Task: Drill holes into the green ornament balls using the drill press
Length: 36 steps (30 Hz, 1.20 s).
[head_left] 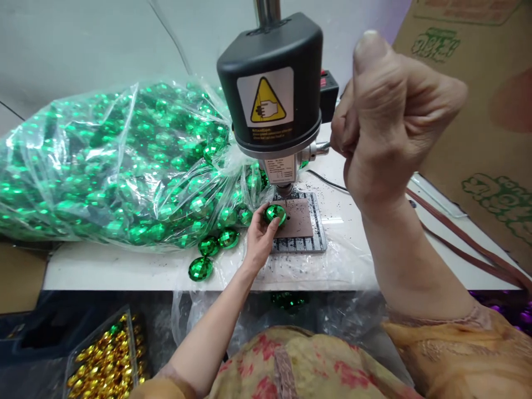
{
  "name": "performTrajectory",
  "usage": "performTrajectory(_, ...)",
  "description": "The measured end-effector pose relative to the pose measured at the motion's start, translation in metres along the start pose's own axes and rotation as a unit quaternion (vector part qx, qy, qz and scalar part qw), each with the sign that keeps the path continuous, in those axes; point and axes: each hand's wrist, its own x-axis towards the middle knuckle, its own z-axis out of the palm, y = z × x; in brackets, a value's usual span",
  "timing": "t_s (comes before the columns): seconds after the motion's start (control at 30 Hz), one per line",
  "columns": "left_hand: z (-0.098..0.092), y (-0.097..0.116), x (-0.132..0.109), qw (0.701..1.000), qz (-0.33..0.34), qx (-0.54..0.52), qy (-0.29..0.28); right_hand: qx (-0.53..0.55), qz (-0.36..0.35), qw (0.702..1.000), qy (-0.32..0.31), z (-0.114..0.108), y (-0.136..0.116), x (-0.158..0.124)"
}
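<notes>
My left hand (261, 234) is closed on a shiny green faceted bead (275, 215), held over the brown board (301, 221) on the metal base plate (320, 238) of a small drill press (270, 83). The drill chuck (285, 190) sits just above the bead; whether a bit touches it I cannot tell. Raised at the right of the machine, my right hand (386, 111) is wrapped round its feed lever (322, 148), most of which the fingers hide. Several loose green beads (200, 269) lie left of my left hand.
A large clear plastic bag (103, 166) full of green beads fills the table's left side. At the right stands a cardboard box (477, 111), with brown straps (465, 238) beside it. Dark shavings dot the white table (145, 271). Below left is a bin of gold beads (103, 354).
</notes>
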Motion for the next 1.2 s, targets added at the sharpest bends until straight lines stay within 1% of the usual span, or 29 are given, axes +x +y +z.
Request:
performTrajectory(0.2, 0.004, -0.013, 0.008, 0.998, 0.037, 0.039, -0.019, -0.034, 0.014, 0.999, -0.010, -0.001, -0.003, -0.001)
performTrajectory(0.4, 0.010, -0.013, 0.016, 0.995, 0.060, 0.073, -0.018, -0.031, 0.017, 0.999, -0.005, -0.001, -0.004, -0.002)
performTrajectory(0.5, 0.012, -0.014, 0.019, 0.994, 0.059, 0.081, -0.031, -0.038, 0.023, 0.999, -0.007, 0.000, -0.004, -0.001)
performTrajectory(0.6, 0.014, -0.014, 0.019, 0.995, 0.060, 0.075, -0.030, -0.042, 0.016, 0.999, -0.008, 0.000, -0.003, -0.001)
performTrajectory(0.73, 0.016, -0.014, 0.019, 0.997, 0.056, 0.052, -0.018, -0.036, -0.015, 0.999, -0.004, 0.000, -0.002, 0.000)
performTrajectory(0.87, 0.016, -0.013, 0.020, 0.998, 0.047, 0.028, -0.004, -0.052, -0.004, 0.999, 0.000, 0.001, -0.002, 0.001)
performTrajectory(0.97, 0.014, -0.013, 0.021, 0.998, 0.047, 0.029, -0.012, -0.046, -0.001, 0.999, 0.000, 0.002, 0.001, 0.004)
performTrajectory(1.1, 0.016, -0.010, 0.017, 0.994, 0.068, 0.077, -0.038, -0.006, -0.016, 1.000, 0.003, 0.003, 0.009, 0.010)
performTrajectory(1.2, 0.018, -0.007, 0.013, 0.988, 0.093, 0.120, -0.042, -0.023, -0.005, 1.000, -0.007, 0.002, 0.007, 0.008)
